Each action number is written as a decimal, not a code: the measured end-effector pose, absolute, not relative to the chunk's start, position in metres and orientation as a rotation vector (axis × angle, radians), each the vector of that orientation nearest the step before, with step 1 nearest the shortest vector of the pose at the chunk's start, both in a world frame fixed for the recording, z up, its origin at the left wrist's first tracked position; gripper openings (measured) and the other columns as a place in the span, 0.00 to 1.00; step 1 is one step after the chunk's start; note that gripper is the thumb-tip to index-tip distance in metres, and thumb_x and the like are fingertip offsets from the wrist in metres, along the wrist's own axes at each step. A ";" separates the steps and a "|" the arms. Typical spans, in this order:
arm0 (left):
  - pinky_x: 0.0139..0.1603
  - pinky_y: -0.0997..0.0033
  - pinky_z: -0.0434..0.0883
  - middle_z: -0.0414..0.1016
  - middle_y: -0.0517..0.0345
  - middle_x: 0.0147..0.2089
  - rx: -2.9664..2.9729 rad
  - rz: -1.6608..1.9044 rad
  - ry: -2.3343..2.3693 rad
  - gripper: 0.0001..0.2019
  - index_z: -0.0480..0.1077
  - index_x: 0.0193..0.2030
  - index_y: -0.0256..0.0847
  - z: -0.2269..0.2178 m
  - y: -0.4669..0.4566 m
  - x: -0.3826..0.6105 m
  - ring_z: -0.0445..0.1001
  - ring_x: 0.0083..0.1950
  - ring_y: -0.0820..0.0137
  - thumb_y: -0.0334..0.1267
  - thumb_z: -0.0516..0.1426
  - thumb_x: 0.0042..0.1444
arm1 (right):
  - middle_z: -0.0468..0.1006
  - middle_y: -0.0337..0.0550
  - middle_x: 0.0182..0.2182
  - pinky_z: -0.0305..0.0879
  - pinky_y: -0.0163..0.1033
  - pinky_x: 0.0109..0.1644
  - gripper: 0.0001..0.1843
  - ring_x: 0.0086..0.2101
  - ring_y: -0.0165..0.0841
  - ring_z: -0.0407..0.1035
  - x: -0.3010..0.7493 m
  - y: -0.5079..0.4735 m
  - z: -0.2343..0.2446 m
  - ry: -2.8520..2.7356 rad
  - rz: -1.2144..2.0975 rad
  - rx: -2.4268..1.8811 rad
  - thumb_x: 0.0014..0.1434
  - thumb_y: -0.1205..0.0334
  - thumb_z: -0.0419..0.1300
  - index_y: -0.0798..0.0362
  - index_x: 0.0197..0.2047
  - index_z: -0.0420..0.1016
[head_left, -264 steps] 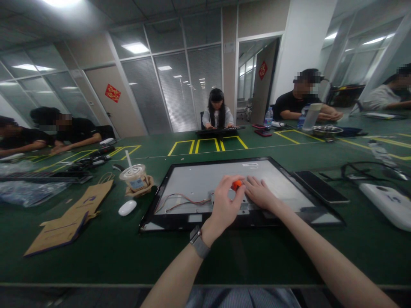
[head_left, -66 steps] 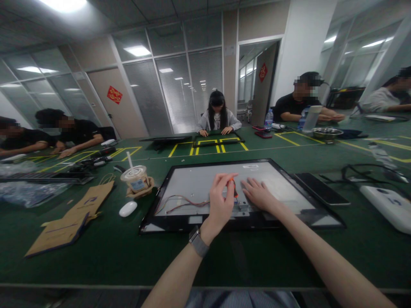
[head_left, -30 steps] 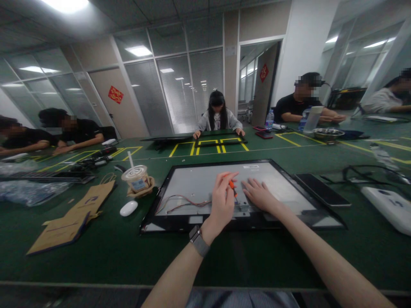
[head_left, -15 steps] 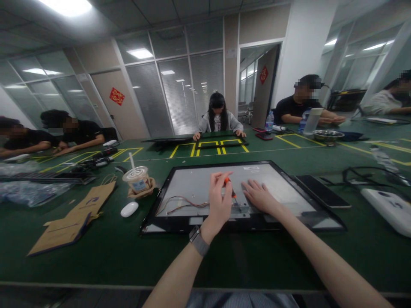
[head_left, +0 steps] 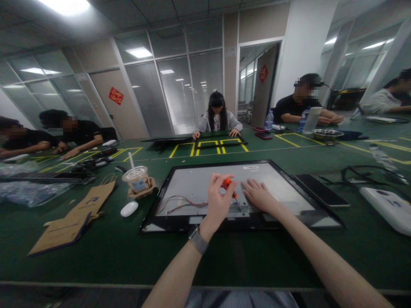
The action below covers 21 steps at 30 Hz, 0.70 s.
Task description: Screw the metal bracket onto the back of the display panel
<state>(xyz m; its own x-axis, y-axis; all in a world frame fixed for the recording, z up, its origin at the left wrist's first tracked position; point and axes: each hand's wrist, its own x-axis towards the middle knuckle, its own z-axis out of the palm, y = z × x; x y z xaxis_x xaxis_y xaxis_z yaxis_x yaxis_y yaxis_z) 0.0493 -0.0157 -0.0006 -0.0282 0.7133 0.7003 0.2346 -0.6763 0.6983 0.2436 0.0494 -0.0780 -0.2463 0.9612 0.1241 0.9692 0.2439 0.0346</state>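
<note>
An orange-handled screwdriver [head_left: 227, 183] is gripped by the fingers of my left hand [head_left: 218, 194], its shaft pointing down to the right. The tip meets a small metal bracket [head_left: 240, 208] near the front edge of a flat display panel [head_left: 192, 179]; the exact contact point is too small to make out. My right hand [head_left: 258, 194] lies flat on the panel's grey back, fingers spread, just right of the screwdriver. Thin wires [head_left: 183, 201] run across the panel to the left of my left hand. A watch [head_left: 198, 239] is on my left wrist.
Left of the panel are a drink cup [head_left: 136, 179] in a carrier, a white mouse [head_left: 129, 209] and a paper bag [head_left: 73, 218]. A black phone [head_left: 321, 190] and a white device [head_left: 387, 208] lie on the right. Across the table, a person [head_left: 218, 113] touches a dark frame.
The fingers of my left hand have opened out around the screwdriver handle, showing more of its orange. My right hand stays in place on the panel.
</note>
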 end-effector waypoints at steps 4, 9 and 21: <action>0.52 0.66 0.70 0.69 0.50 0.49 1.904 1.747 0.967 0.15 0.74 0.50 0.41 0.000 -0.019 0.048 0.72 0.51 0.66 0.37 0.47 0.68 | 0.57 0.59 0.68 0.50 0.62 0.64 0.30 0.66 0.50 0.51 0.244 0.051 -0.080 -2.409 -0.138 -1.870 0.70 0.54 0.38 0.52 0.70 0.57; 0.48 0.67 0.71 0.73 0.51 0.45 1.858 1.698 0.913 0.14 0.71 0.54 0.41 -0.003 -0.014 0.048 0.74 0.45 0.68 0.37 0.49 0.68 | 0.58 0.57 0.68 0.50 0.63 0.65 0.30 0.66 0.49 0.51 0.246 0.052 -0.082 -2.392 -0.134 -1.851 0.69 0.53 0.39 0.49 0.70 0.58; 0.48 0.69 0.70 0.69 0.52 0.45 1.853 1.752 1.005 0.15 0.74 0.52 0.42 -0.003 -0.016 0.049 0.71 0.45 0.70 0.38 0.49 0.68 | 0.56 0.61 0.68 0.51 0.62 0.64 0.29 0.66 0.51 0.51 0.241 0.046 -0.073 -2.428 -0.143 -1.880 0.70 0.55 0.39 0.54 0.70 0.57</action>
<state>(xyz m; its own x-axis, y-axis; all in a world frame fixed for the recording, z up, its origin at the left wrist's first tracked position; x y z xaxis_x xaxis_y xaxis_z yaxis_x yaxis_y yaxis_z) 0.0488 -0.0157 -0.0029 -0.0427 0.7256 0.6868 0.2268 -0.6624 0.7140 0.2410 0.0462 -0.0735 -0.2504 0.9619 0.1099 0.9681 0.2483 0.0325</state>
